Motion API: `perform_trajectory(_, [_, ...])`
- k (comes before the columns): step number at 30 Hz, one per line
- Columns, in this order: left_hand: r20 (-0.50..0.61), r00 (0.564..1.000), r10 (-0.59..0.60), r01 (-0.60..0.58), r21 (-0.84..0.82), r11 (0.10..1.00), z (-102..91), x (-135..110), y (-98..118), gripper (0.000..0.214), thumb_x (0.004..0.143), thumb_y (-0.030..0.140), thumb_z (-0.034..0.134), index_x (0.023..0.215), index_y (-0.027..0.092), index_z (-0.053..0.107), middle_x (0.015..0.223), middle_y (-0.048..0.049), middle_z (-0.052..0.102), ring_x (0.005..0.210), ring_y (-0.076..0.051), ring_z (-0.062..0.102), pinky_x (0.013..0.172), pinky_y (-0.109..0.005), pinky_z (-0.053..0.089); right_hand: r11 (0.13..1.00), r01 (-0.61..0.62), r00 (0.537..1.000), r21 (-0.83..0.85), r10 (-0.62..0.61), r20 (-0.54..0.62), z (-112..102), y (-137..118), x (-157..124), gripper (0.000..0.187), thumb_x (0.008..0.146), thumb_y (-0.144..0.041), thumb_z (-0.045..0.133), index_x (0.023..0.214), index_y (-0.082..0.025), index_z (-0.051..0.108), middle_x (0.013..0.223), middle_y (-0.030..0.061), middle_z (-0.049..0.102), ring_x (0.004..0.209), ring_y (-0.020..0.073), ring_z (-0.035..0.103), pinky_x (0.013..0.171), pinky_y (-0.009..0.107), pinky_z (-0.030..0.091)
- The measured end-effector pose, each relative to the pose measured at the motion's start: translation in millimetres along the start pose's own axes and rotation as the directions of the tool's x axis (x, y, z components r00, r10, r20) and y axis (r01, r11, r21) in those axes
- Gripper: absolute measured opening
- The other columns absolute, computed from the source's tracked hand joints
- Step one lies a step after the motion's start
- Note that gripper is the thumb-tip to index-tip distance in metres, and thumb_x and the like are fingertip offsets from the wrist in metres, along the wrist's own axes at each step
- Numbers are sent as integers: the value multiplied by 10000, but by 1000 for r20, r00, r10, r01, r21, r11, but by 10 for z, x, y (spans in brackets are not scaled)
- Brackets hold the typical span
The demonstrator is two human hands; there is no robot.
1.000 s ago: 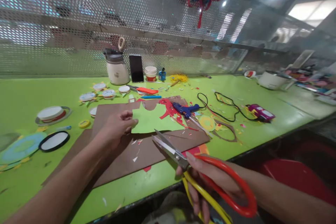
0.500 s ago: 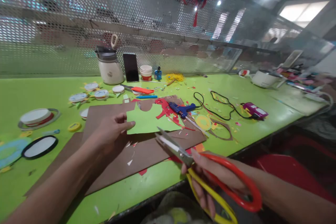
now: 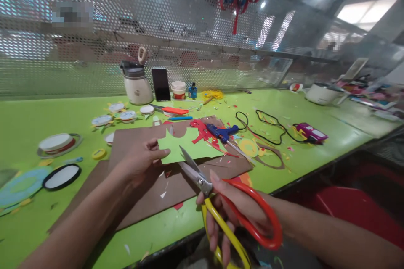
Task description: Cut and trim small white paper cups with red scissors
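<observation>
My left hand pinches the left end of a light green sheet of paper, thumb on top, above a brown board. The sheet's far edge has a curved cut-out. In my right hand is a pair of scissors with one red and one yellow handle. Their blades are spread at the near edge of the green paper, the upper blade overlapping it in view. Behind the sheet lie a red paper cut-out and a blue glue gun.
An orange utility knife and a blue pen lie beyond the board. A white kettle, a phone and paper cups stand along the perforated screen. A black cord runs right to a purple box. Paper scraps litter the table.
My right hand has brought the scissors left and closer to the green paper, and the blades have spread wider. The whole view has shifted slightly; my left hand keeps its hold.
</observation>
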State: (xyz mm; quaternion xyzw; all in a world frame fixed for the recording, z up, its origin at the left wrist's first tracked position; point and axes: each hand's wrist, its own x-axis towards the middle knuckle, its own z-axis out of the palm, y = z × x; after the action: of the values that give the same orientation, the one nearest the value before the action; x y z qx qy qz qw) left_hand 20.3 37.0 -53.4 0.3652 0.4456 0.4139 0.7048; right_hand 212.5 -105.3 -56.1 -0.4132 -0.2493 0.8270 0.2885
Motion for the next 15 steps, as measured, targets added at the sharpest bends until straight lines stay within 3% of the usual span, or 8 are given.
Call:
perform_trajectory(9, [-16, 1000, -15, 16, 64, 998, 21, -7, 46, 405, 691, -66, 672, 1037, 141, 638, 779, -82, 746, 657, -234, 727, 542, -309, 604, 999, 27, 992, -21, -30, -121, 222, -61, 90, 760, 821, -865, 242, 1041, -186, 501, 589, 3, 603, 432, 149, 598, 390, 292, 554])
perform_trajectory(15, [-85, 996, -1, 8, 80, 997, 89, -46, 96, 521, 689, -108, 640, 1163, 100, 583, 685, -36, 707, 552, -158, 676, 502, -226, 564, 999, 39, 992, 16, -37, -122, 189, 11, 121, 719, 839, -843, 287, 1111, -208, 488, 517, -62, 520, 350, 112, 495, 342, 266, 528])
